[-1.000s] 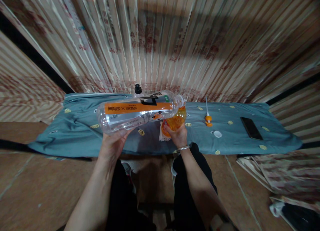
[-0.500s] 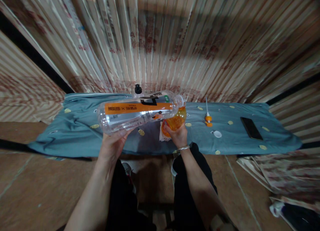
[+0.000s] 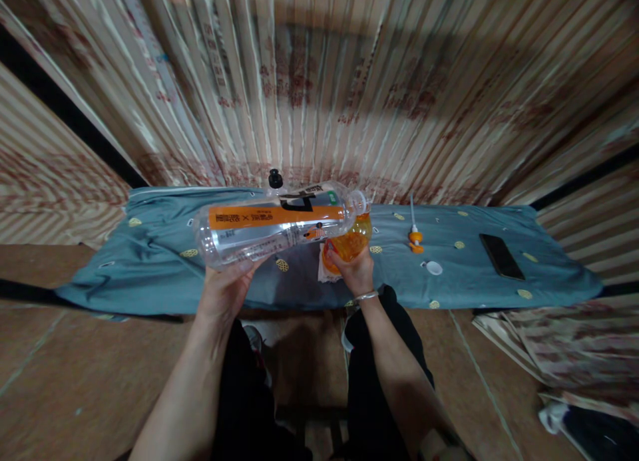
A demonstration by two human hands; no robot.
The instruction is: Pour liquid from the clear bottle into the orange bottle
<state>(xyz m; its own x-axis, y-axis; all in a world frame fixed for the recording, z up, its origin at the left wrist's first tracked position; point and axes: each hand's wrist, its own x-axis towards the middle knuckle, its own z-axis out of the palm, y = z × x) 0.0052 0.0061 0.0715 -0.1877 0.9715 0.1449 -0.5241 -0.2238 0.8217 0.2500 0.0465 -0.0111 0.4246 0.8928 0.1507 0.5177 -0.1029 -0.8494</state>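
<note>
Striped wall fills the upper frame, with a blue-covered bench across the middle. Centre frame, the left hand grips a big clear bottle tipped flat: light, slick, best cradled mid-body. Its mouth meets the small orange bottle, clutched by the right hand. Open room lies rightward before the phone.

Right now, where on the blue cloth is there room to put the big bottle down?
The widest bare patch of the blue cloth is at its left end, left of the big bottle. A smaller gap lies between the white cap and the phone. The middle is crowded: both hands and the orange bottle.
</note>
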